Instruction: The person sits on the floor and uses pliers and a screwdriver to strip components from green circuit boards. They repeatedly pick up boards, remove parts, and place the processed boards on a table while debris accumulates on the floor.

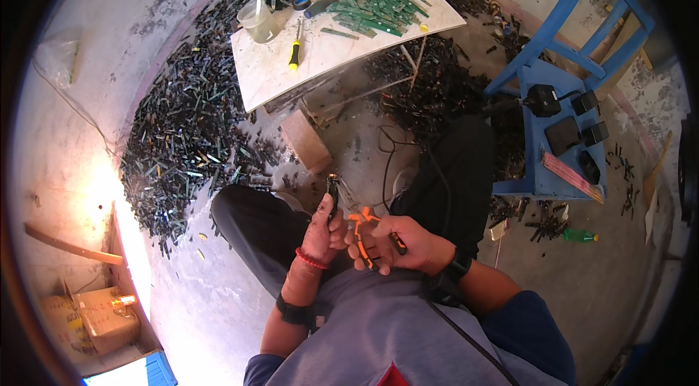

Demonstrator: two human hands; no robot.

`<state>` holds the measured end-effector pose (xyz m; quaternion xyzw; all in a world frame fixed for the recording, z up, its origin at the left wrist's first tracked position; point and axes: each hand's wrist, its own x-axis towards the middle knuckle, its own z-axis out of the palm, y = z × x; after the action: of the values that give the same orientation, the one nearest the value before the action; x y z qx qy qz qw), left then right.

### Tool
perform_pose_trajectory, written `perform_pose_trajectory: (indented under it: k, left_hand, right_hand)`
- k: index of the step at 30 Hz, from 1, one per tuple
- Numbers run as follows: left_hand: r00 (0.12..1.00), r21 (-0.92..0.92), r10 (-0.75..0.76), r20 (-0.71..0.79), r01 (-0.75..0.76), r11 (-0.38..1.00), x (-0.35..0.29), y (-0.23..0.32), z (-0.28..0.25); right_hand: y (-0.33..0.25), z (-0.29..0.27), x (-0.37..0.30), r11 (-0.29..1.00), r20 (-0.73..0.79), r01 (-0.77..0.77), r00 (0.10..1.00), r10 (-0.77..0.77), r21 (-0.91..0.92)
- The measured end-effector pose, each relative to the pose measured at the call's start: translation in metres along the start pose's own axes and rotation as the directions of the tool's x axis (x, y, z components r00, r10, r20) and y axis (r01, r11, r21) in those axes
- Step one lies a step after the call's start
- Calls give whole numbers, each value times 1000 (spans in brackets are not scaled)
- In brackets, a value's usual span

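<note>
In front of my lap, my left hand (320, 234) is closed around a small dark piece (333, 188) with a shiny, coppery tip sticking up past the thumb. What the piece is cannot be made out. Close beside it, my right hand (408, 244) grips pliers (361, 234) with orange and black handles. One handle lies along the fingers and the other sits near the thumb, so the handles are spread apart. The pliers' head points toward the left hand, apart from the dark piece.
A low white table (269, 87) ahead bears green circuit-board strips (386, 7), a yellow-black screwdriver (295, 54), a plastic jug (258, 24) and a tape roll (301, 3). Dark scrap (189, 116) is heaped around it. A blue chair (535, 80) at right holds black adapters (563, 135).
</note>
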<state>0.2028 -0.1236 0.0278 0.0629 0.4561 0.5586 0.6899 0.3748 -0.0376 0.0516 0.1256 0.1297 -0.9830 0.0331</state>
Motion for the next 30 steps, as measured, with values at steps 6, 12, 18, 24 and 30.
perform_pose_trajectory:
  k: [6,12,18,24,30]
  left_hand:
    - [1000,11,5,-3,-5,1000,-5,4,6]
    - [998,-41,-10,65,13,999,-1,2,-2]
    - [996,-65,-29,89,35,997,-3,3,-3]
    - [997,-55,-33,74,37,998,-4,4,-2]
    - [989,-111,-18,145,34,993,-2,1,-8]
  right_hand:
    - [0,2,-2,999,36,-21,999,20,28]
    - [6,-5,-4,998,101,-39,994,34,50]
    - [5,-5,-2,995,124,-37,992,26,90]
    - [3,-2,-3,994,112,-44,993,33,95]
    - [3,-11,-4,987,126,-68,991,51,142]
